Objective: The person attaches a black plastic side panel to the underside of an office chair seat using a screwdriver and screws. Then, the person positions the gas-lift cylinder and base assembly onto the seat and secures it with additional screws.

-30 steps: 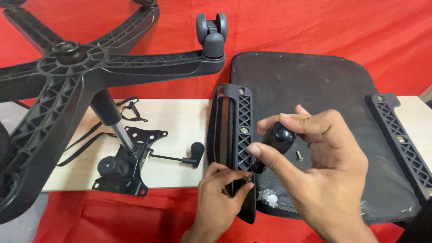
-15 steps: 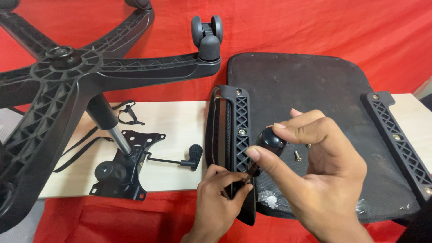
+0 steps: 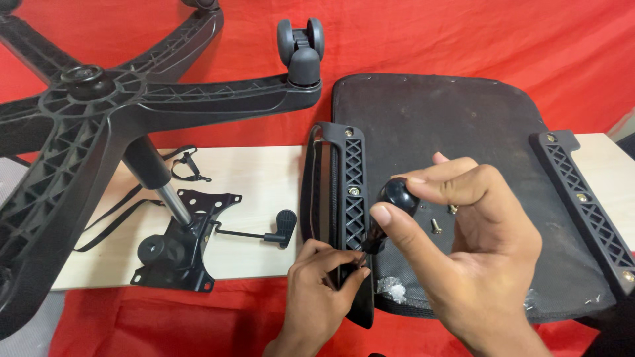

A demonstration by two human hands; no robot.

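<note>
Black-handled screwdriver (image 3: 389, 210) stands nearly where it did a moment ago, your right hand (image 3: 476, 258) wrapped around its knob, your left hand (image 3: 324, 277) pinching its tip at the black lattice armrest bracket (image 3: 349, 192) on the upturned seat (image 3: 456, 132).

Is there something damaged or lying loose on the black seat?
Yes. Two loose screws lie on the seat underside beside the right hand. Near the seat's front edge, white stuffing shows through the torn black cover.
</note>
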